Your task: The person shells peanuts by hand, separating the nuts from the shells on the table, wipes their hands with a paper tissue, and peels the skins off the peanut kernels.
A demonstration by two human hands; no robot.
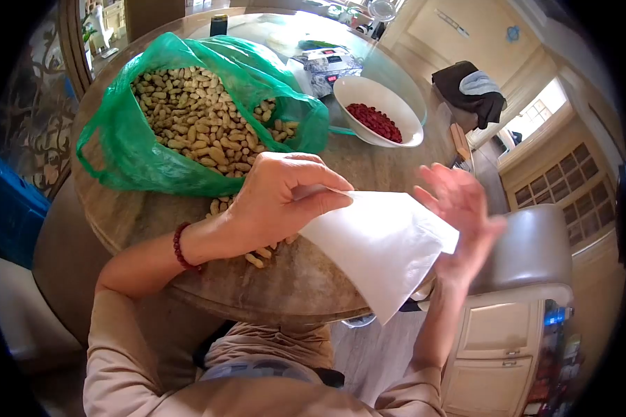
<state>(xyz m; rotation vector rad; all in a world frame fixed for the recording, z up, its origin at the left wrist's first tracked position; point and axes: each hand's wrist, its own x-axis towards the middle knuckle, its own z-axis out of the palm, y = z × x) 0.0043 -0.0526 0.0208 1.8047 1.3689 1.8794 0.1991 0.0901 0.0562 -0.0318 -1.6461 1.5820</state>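
Observation:
My left hand (282, 198), with a dark red bead bracelet (179, 247) at the wrist, pinches the top corner of a white paper tissue (379, 240) between thumb and fingers. The tissue hangs down over the front edge of the table. At its right edge is my right hand (462, 215), fingers spread and slightly blurred; whether it touches the tissue I cannot tell. Beyond my left hand lies a green plastic bag (188, 179), its mouth wide, full of unshelled peanuts (195, 115). Several loose peanuts (257, 257) lie on the table below my left hand.
A white bowl (355, 90) of red-skinned peanut kernels (373, 121) stands at the back right of the round table (278, 292). Behind it are a printed packet (330, 66) and a dark-topped jar (218, 26). A grey padded chair (532, 243) stands to the right.

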